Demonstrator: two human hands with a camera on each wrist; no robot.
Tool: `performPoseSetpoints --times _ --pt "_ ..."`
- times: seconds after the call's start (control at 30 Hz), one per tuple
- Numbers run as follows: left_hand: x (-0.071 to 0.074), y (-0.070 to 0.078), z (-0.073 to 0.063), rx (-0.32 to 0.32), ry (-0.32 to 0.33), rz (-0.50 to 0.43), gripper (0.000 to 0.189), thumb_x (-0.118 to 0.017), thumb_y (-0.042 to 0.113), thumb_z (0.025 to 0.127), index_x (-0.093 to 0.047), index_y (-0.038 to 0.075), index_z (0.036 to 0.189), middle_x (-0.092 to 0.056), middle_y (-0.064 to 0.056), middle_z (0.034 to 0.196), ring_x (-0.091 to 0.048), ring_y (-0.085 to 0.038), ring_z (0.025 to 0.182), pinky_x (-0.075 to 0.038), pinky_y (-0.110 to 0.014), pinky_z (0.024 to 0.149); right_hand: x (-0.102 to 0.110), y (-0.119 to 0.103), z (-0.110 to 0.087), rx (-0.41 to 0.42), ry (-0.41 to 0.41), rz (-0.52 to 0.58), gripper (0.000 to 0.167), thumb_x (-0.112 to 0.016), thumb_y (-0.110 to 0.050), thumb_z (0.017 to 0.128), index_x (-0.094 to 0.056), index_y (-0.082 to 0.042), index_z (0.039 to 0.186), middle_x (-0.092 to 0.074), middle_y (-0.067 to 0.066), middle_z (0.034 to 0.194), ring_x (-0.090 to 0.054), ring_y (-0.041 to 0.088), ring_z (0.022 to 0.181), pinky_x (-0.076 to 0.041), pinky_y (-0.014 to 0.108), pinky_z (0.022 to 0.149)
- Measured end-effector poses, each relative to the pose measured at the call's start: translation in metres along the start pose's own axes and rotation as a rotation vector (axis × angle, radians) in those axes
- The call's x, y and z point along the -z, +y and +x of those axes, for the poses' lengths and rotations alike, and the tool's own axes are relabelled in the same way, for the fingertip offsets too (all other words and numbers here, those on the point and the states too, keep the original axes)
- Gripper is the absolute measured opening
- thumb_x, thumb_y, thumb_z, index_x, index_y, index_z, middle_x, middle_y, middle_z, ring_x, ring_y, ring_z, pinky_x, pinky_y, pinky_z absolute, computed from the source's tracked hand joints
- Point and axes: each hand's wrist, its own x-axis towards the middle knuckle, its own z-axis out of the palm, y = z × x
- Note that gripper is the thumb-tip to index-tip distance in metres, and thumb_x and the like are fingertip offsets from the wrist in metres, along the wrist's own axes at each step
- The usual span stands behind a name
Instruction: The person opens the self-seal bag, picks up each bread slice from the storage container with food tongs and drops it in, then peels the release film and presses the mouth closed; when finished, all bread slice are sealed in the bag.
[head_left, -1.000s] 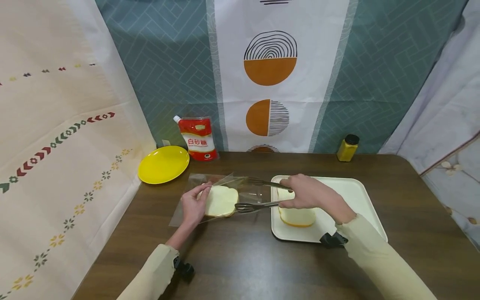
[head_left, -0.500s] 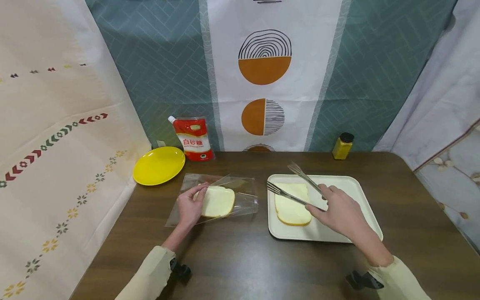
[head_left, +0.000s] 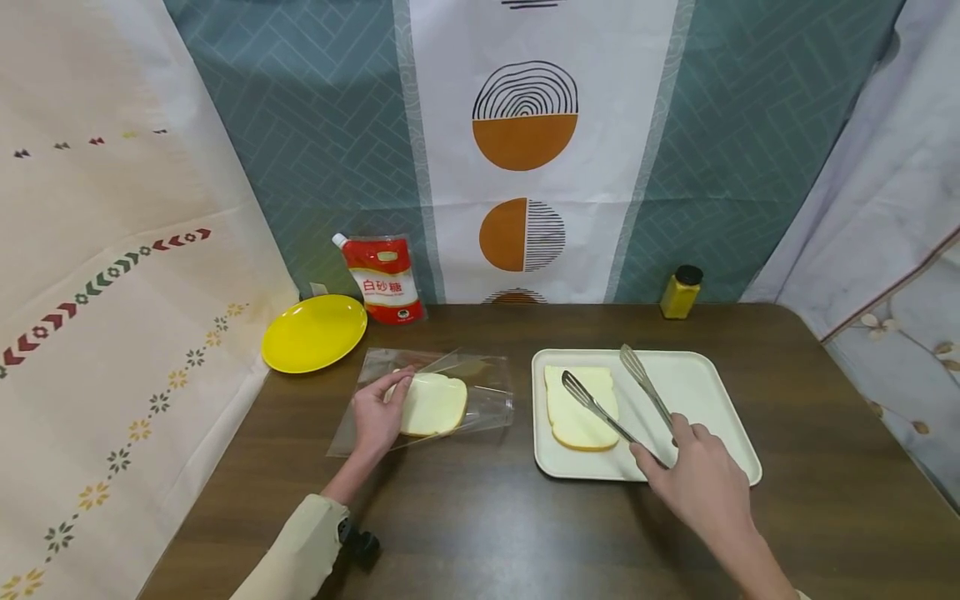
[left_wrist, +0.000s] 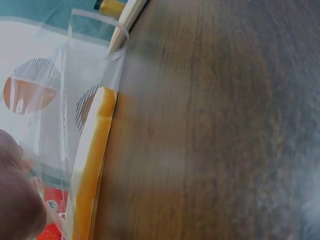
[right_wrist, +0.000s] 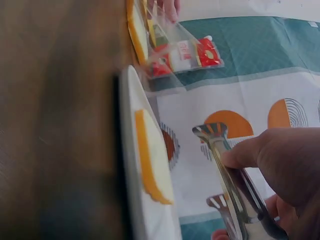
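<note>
My left hand point(head_left: 381, 417) pinches the raised film at the left end of a clear plastic bag point(head_left: 491, 392). Inside that bag, on the table, lies a slice of bread point(head_left: 433, 406); the left wrist view shows its brown crust edge-on. Metal tongs point(head_left: 600, 410) are gripped in my right hand point(head_left: 701, 475), their arms spread apart with nothing between the tips. Below the tongs another bread slice point(head_left: 577, 429) lies on the left part of a white tray point(head_left: 693, 371). In the right wrist view the thumb presses along one arm of the tongs point(right_wrist: 230, 175).
A yellow plate point(head_left: 315, 333) stands at the back left, with a red and white sugar pouch point(head_left: 385, 283) upright beside it. At the back right is a yellow bottle with a black cap point(head_left: 681, 293). Patterned cloth hangs behind the table.
My right hand has drawn the tongs from the bag's right end, rightward and back over the tray, leaving the bread slice in the bag. The left hand keeps its pinch on the bag.
</note>
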Motion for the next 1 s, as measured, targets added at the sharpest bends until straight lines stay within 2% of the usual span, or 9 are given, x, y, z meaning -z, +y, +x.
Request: performPoseSetpoints --times 0.2,0.43,0.67,1.0 --pt "-0.001 0.001 0.0 0.008 0.01 0.032 0.01 -0.074 -0.002 0.088 -0.077 -0.005 0.098 -0.075 -0.014 0.1 -0.069 -0.03 0.105 -0.043 -0.01 0.09 -0.006 -0.007 -0.026 -0.063 0.007 -0.011 0.055 -0.08 -0.039 0.077 -0.057 0.003 0.103 -0.051 0.008 0.07 -0.056 0.037 0.061 -0.04 0.049 0.038" --pt "-0.002 0.001 -0.001 0.0 0.018 0.049 0.01 -0.075 -0.002 0.087 -0.077 -0.005 0.097 -0.075 -0.014 0.1 -0.069 -0.031 0.104 -0.042 -0.009 0.09 -0.007 -0.014 -0.046 -0.109 -0.005 -0.018 0.061 -0.08 -0.041 0.078 -0.057 0.005 0.11 -0.057 0.015 0.077 -0.059 0.042 0.064 -0.041 0.056 0.038" --pt "-0.002 -0.001 0.0 0.0 0.013 0.04 0.011 -0.075 -0.002 0.087 -0.077 -0.005 0.098 -0.074 -0.014 0.101 -0.069 -0.032 0.105 -0.042 -0.009 0.09 -0.014 -0.023 -0.058 -0.12 0.011 -0.006 0.06 -0.083 -0.038 0.074 -0.055 0.005 0.105 -0.054 0.015 0.075 -0.057 0.043 0.061 -0.043 0.057 0.039" --pt "-0.001 -0.001 -0.001 0.022 0.008 0.056 0.012 -0.075 0.0 0.088 -0.078 -0.003 0.099 -0.075 -0.012 0.102 -0.069 -0.029 0.106 -0.043 -0.01 0.09 -0.024 -0.033 -0.067 -0.139 0.012 -0.022 0.067 -0.085 -0.033 0.074 -0.054 0.009 0.115 -0.057 0.024 0.083 -0.058 0.045 0.057 -0.044 0.059 0.04"
